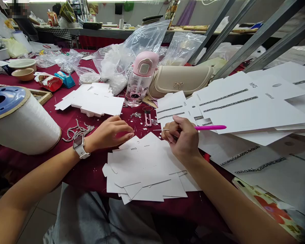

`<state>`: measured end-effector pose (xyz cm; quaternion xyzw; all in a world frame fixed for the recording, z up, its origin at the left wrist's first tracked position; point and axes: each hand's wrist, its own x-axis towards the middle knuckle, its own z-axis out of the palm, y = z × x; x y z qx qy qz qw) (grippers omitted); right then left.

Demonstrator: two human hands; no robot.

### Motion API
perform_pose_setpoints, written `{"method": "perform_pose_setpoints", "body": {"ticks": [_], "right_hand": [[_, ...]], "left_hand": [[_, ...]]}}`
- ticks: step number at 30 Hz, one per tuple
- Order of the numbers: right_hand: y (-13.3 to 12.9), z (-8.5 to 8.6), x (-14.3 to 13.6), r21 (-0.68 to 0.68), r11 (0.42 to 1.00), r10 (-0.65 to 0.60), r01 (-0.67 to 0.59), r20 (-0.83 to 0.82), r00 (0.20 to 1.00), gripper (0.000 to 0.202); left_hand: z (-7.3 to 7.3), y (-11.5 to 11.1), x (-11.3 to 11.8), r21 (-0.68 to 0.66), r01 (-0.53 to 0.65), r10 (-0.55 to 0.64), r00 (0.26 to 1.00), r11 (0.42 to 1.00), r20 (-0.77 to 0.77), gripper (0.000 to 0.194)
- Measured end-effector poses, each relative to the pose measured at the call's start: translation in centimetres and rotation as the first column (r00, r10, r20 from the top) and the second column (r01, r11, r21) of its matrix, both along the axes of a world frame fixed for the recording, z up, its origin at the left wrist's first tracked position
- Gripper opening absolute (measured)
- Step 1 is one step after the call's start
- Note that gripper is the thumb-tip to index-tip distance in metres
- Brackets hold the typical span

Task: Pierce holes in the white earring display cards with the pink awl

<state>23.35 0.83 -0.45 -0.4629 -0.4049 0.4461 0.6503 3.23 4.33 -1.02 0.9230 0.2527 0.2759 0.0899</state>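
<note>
My right hand [181, 137] is wrapped round a tool with a bright pink handle [210, 127] and a thin metal tip that points left. My left hand [112, 132], with a white watch on its wrist, has its fingertips close together near some fine pins; whatever they hold is too small to tell. Below and between both hands lies a pile of white cards [142, 169], the upper one printed MNG. Silver bead chains [78, 130] lie just beyond my left wrist. At the right, finished-looking cards [249, 105] carry strips of dark silver chain.
A large white spool [27, 118] stands at the left. Farther back are a pink-lidded bottle [141, 78], a beige bag [180, 79], plastic bags and another stack of white cards [91, 98]. Metal bars [259, 34] slant across the upper right. A pink clip [147, 118] lies between the hands.
</note>
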Motion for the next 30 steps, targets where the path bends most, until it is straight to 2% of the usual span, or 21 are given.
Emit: {"method": "perform_pose_setpoints", "body": {"ticks": [2, 4, 6, 8, 10, 11, 13, 15, 17, 20, 25, 30], "right_hand": [[-0.1, -0.1, -0.1, -0.011, 1.000, 0.004, -0.003, 0.021, 1.000, 0.047], [-0.1, -0.2, -0.2, -0.025, 1.000, 0.010, -0.009, 0.041, 0.999, 0.047], [-0.1, -0.3, -0.2, -0.035, 0.999, 0.016, -0.014, 0.056, 0.998, 0.047], [-0.1, -0.4, -0.3, -0.038, 0.999, 0.019, -0.017, 0.064, 0.998, 0.047], [-0.1, -0.6, -0.3, -0.036, 0.999, 0.026, -0.023, 0.070, 0.997, 0.047], [-0.1, -0.7, -0.3, -0.036, 0.999, 0.032, -0.029, 0.074, 0.997, 0.047], [0.0, -0.9, -0.4, -0.034, 0.999, 0.040, -0.038, 0.078, 0.996, 0.047], [0.0, -1.0, -0.4, -0.040, 0.998, 0.049, -0.046, 0.080, 0.996, 0.048], [0.0, -1.0, -0.5, -0.054, 0.997, 0.060, -0.055, 0.085, 0.995, 0.048], [-0.1, -1.1, -0.6, -0.066, 0.995, 0.076, -0.071, 0.085, 0.994, 0.048], [-0.3, -1.2, -0.8, -0.054, 0.994, 0.097, -0.092, 0.092, 0.991, 0.048], [-0.2, -1.2, -0.7, -0.060, 0.993, 0.104, -0.100, 0.086, 0.991, 0.050]], "left_hand": [[0.5, 0.3, -0.5, 0.169, -0.103, 0.094, 0.994, 0.980, 0.063, 0.017], [1.2, 0.9, -1.3, 0.283, -0.323, 0.278, 0.942, 0.903, 0.187, 0.016], [2.0, 1.6, -2.3, 0.315, -0.590, 0.503, 0.803, 0.743, 0.319, 0.022], [2.6, 2.1, -3.6, 0.298, -0.781, 0.707, 0.624, 0.549, 0.332, 0.039], [2.9, 2.5, -4.8, 0.308, -0.863, 0.862, 0.469, 0.401, 0.192, 0.053], [3.0, 2.6, -5.4, 0.312, -0.881, 0.912, 0.400, 0.356, 0.091, 0.057], [2.8, 2.9, -6.4, 0.299, -0.906, 0.954, 0.277, 0.300, -0.117, 0.060], [2.6, 3.2, -7.2, 0.266, -0.930, 0.945, 0.177, 0.252, -0.275, 0.056], [2.5, 3.7, -7.7, 0.216, -0.950, 0.917, 0.132, 0.226, -0.377, 0.051], [2.4, 4.4, -8.1, 0.133, -0.965, 0.895, 0.151, 0.226, -0.421, 0.045], [1.8, 5.3, -8.6, 0.079, -0.967, 0.927, 0.207, 0.242, -0.312, 0.040], [0.3, 6.1, -9.4, -0.063, -0.936, 0.933, 0.351, 0.347, -0.079, 0.047]]}}
